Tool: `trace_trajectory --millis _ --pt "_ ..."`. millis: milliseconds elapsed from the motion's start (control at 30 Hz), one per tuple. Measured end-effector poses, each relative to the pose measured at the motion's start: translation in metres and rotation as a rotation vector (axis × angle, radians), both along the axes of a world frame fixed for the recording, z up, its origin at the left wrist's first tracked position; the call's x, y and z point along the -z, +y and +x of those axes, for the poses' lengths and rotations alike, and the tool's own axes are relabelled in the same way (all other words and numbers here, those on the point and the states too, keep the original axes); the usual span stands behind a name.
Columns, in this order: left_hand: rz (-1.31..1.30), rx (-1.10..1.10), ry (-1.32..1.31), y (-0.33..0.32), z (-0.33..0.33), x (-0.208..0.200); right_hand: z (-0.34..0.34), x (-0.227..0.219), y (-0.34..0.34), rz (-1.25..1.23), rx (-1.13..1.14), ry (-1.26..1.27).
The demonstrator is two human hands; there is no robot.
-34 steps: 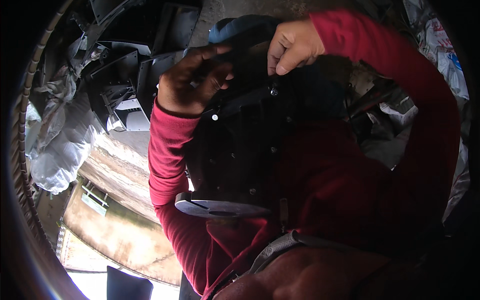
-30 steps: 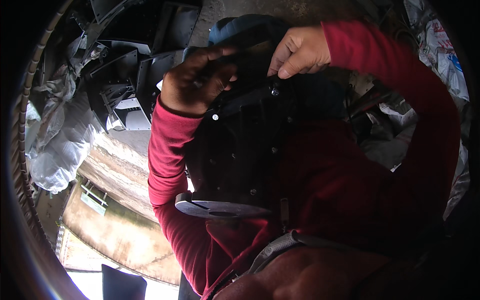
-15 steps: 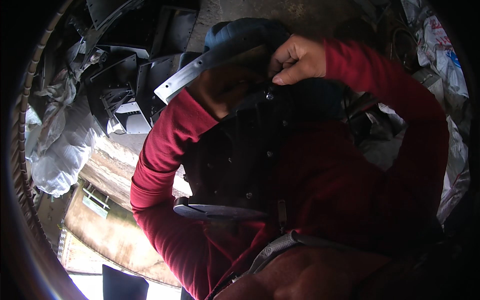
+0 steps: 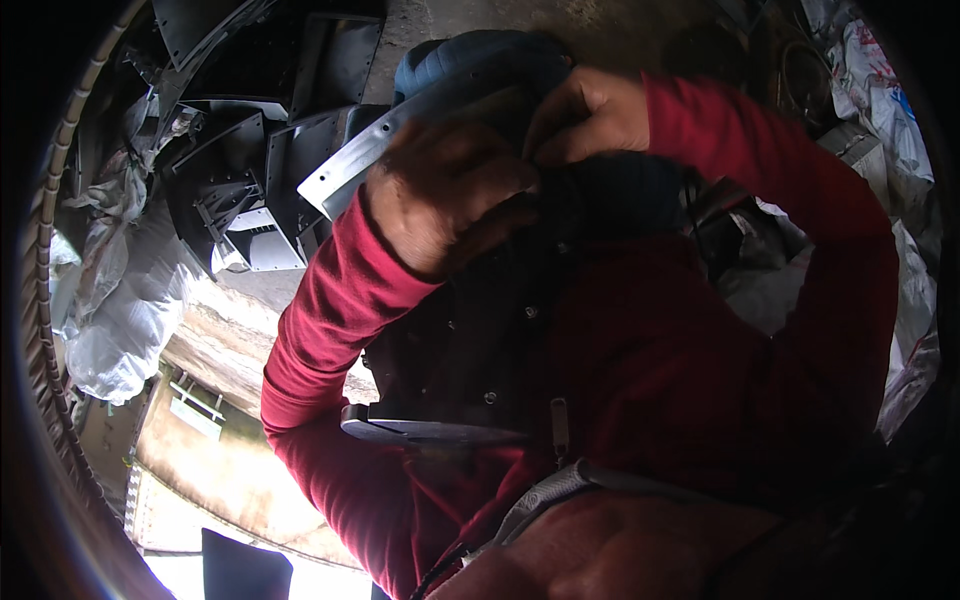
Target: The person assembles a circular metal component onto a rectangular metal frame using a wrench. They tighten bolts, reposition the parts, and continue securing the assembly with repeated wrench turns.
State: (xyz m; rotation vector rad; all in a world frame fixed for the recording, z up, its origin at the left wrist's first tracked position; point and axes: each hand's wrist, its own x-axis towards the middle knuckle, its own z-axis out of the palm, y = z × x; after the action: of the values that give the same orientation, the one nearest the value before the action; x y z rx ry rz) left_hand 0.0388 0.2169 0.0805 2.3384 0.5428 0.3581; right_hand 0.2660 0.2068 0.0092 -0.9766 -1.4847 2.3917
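A dark panel (image 4: pixel 440 365) with several small shiny screws (image 4: pixel 490 398) lies across my lap, against my red-sleeved body. Its pale, drilled edge flange (image 4: pixel 345 170) sticks out at the far left, and a flat grey curved edge (image 4: pixel 430 430) faces me. My left hand (image 4: pixel 450 190) is over the far part of the panel, fingers curled together. Close beside it, my right hand (image 4: pixel 590 115) pinches thumb against fingers at the panel's far end. Shadow and the fingers themselves hide whatever either hand holds.
Several dark panels and brackets (image 4: pixel 320 150) are piled at the far left, with clear plastic bags (image 4: pixel 125 335) nearer. White printed sacks (image 4: pixel 880 90) and a light box (image 4: pixel 855 150) stand at the right. Blue cloth (image 4: pixel 435 65) shows beyond the panel.
My left hand has come up over the panel, toward my right hand, and now covers the far screw. My right hand stays pinched, slightly turned. The panel has shifted a little left.
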Motion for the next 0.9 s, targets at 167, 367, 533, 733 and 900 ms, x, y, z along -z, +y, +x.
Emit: trace_trajectory --millis 167,367,533,733,900 --pt "0.102 0.061 -0.009 -0.004 -0.002 0.002 0.002 0.004 -0.001 0.052 0.023 0.039" --pt "0.143 0.162 -0.048 -0.003 0.006 -0.008 -0.001 0.005 0.001 0.008 0.01 0.066" --pt "0.081 0.182 -0.019 0.001 0.008 -0.01 0.0 0.006 -0.003 -0.083 0.022 0.034" --pt "0.198 0.209 0.026 -0.004 0.013 -0.016 0.0 0.015 -0.008 -0.01 0.061 0.082" --pt "0.16 0.215 0.02 0.002 0.012 -0.011 0.001 0.01 -0.003 -0.094 0.05 0.076"
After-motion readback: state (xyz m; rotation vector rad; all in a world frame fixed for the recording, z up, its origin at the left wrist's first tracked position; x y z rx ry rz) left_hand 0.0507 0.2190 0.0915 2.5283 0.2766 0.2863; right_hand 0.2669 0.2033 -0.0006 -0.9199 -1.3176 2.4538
